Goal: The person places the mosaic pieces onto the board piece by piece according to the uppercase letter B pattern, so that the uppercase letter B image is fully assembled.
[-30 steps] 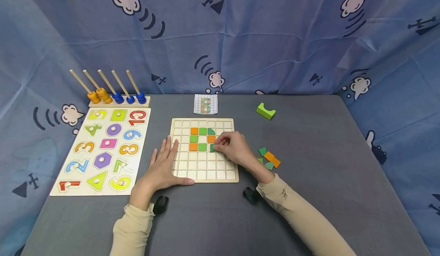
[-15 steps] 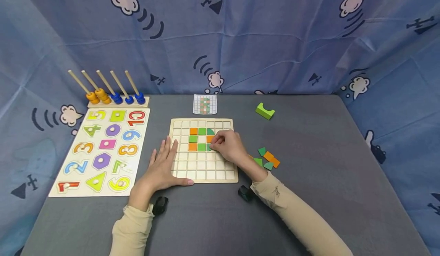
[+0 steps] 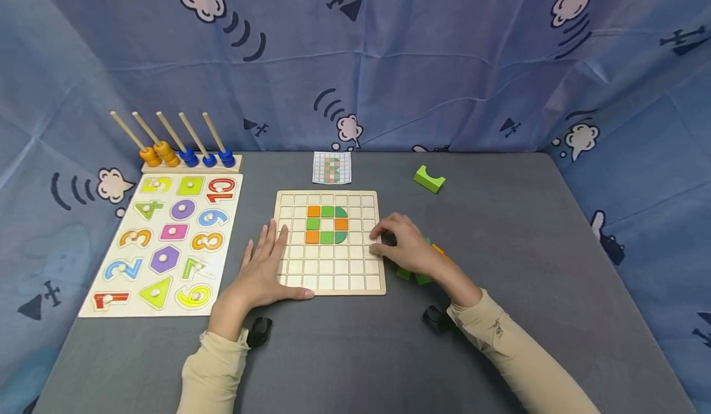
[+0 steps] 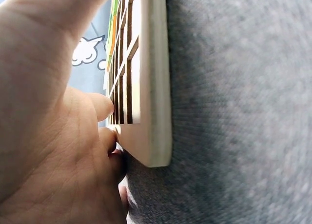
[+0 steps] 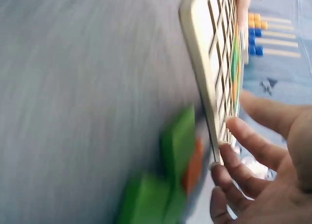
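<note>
A wooden grid board (image 3: 333, 283) lies mid-table. On it is a small ring of orange and green tiles around one bare cell, with a dark green quarter-round tile (image 3: 341, 237) at its lower right corner. My left hand (image 3: 258, 281) rests along the board's left side, fingers stretched out and thumb at the front edge. My right hand (image 3: 408, 247) hovers at the board's right edge, thumb and fingers apart, holding nothing. Partly under it lie loose green tiles (image 3: 403, 273) and an orange tile (image 3: 439, 250); the right wrist view shows blurred green pieces (image 5: 178, 141) beside the board.
A printed pattern card (image 3: 332, 168) lies behind the board. To its right stands a light green arch block (image 3: 429, 182). At left are a number-and-shape puzzle board (image 3: 152, 313) and a peg stand (image 3: 222, 168) with orange and blue beads. A patterned cloth (image 3: 444, 81) hangs behind.
My right hand has let go of the dark green quarter-round tile, now lying in its cell, and has moved right toward the loose tiles. My left hand has stayed in place.
</note>
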`<action>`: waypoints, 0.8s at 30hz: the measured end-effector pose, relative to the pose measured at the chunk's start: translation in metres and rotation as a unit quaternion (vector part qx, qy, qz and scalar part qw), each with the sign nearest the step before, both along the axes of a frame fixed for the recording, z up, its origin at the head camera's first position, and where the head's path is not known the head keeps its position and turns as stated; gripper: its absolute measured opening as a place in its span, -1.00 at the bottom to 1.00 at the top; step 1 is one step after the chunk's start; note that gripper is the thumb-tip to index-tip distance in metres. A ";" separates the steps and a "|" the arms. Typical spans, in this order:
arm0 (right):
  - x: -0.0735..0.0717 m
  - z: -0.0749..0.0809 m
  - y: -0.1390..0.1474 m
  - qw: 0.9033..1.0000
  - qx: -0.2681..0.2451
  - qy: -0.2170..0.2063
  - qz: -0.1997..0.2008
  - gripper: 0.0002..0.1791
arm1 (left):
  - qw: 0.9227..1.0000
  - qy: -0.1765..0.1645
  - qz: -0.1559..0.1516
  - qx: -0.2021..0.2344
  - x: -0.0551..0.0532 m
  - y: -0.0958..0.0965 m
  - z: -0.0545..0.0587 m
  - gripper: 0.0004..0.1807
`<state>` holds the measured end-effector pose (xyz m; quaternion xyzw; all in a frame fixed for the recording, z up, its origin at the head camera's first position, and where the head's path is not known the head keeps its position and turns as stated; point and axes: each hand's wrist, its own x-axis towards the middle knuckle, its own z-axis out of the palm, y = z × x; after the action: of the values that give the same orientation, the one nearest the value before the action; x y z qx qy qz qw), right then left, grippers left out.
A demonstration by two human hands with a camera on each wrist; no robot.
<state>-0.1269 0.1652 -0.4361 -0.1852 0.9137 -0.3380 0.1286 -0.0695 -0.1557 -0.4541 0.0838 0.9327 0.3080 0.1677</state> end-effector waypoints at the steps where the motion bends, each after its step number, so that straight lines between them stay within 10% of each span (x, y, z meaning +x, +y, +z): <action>1: 0.000 0.001 0.007 1.000 0.011 -0.003 0.003 -0.78 | 1.000 0.001 -0.001 -0.001 0.000 0.000 0.000 0.60; 24: 0.016 0.034 0.095 0.985 0.116 -0.125 -0.009 -0.42 | 1.000 -0.001 -0.003 -0.009 0.000 0.000 -0.001 0.61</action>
<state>-0.1109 0.2599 -0.4024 -0.1170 0.9251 -0.2517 0.2591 -0.0699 -0.1555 -0.4546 0.0851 0.9349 0.2991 0.1709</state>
